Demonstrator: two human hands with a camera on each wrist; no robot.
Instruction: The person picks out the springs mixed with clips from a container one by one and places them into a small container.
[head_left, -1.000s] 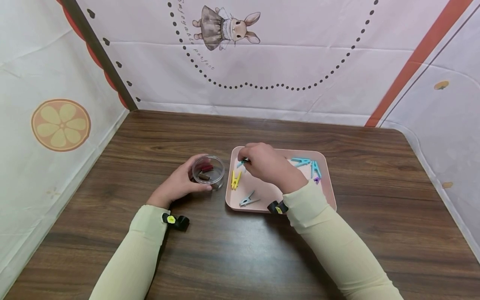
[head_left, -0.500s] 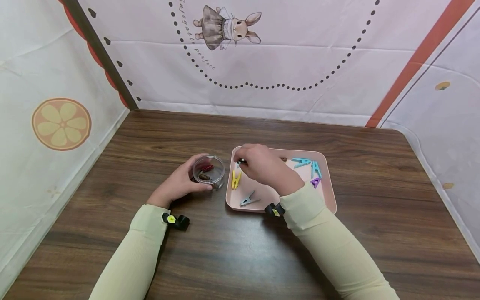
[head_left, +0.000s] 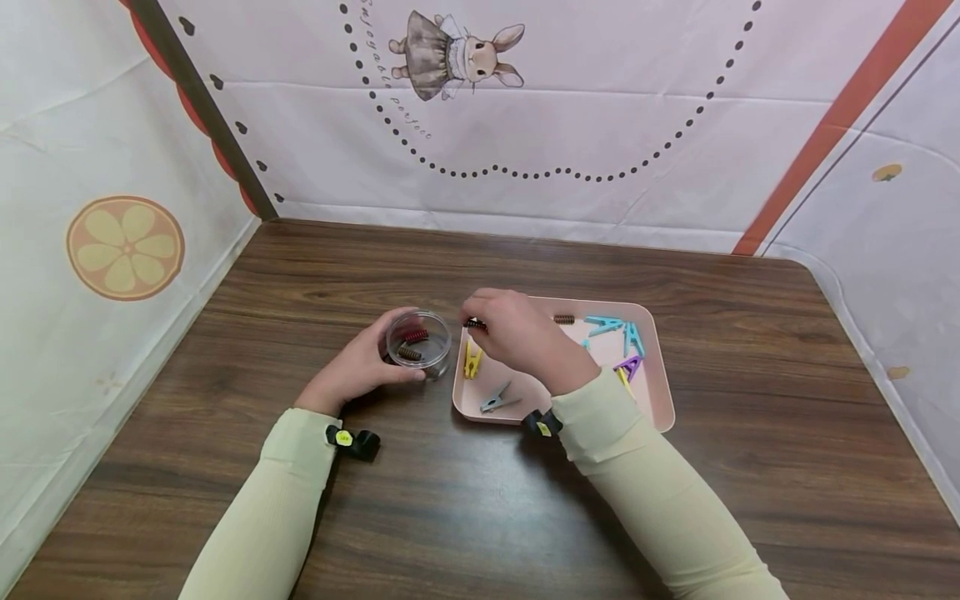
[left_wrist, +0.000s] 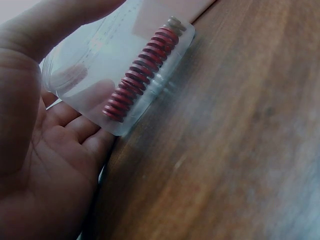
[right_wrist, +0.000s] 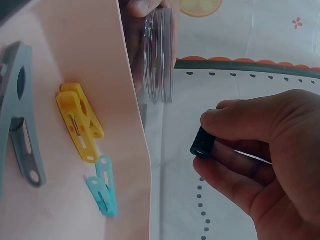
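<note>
My left hand (head_left: pixel 365 364) grips a clear round plastic jar (head_left: pixel 438 367) standing on the table, thumb on the near side and fingers behind. Inside lie a red coil spring (left_wrist: pixel 142 72) and a brownish-gold spring (head_left: pixel 408 353). My right hand (head_left: pixel 517 337) pinches a small dark coil spring (right_wrist: pixel 203 143) between thumb and fingertips, over the left rim of the pink tray (head_left: pixel 459 392), a short way right of the jar. A yellow clothespin (right_wrist: pixel 80 122) and a light-blue one (right_wrist: pixel 102 187) lie in the tray below that hand.
In the tray are also a grey clothespin (head_left: pixel 498 400), a purple clothespin (head_left: pixel 630 365), blue clothespins (head_left: pixel 633 339) at the right and a brown spring (head_left: pixel 564 319) by the far wall. Patterned cloth (head_left: pixel 600 125) borders the wooden table (head_left: pixel 360 267).
My right hand has moved left with the dark spring, from inside the tray to its left rim. The brown spring and purple clothespin have come into view. My left hand stays on the jar.
</note>
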